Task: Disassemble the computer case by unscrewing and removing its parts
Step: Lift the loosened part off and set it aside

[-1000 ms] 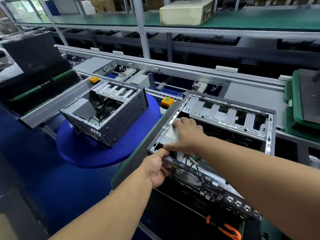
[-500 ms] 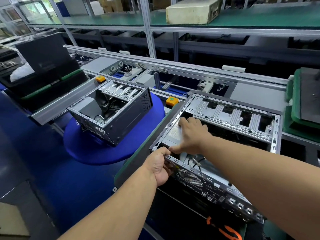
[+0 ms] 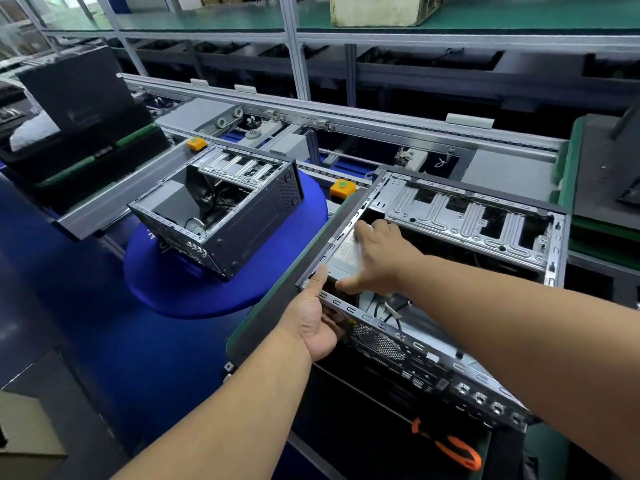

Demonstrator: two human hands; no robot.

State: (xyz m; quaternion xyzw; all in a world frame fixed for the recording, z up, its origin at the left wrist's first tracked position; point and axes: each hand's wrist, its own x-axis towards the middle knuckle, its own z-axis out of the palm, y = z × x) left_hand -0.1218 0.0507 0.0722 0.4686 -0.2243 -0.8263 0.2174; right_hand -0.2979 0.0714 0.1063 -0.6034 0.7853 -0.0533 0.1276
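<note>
Hands apart: left hand (image 3: 317, 320) grips the near-left corner of the computer case (image 3: 460, 285), thumb along the rim; right hand (image 3: 375, 259) lies flat-fingered on the power supply (image 3: 343, 254) inside; side panel off, supply apparently still seated, drive bracket (image 3: 464, 220) beyond remaining.

Two bare forearms, no sleeves, left grip (image 3: 317, 320), right grip (image 3: 375, 258), ungloved
</note>
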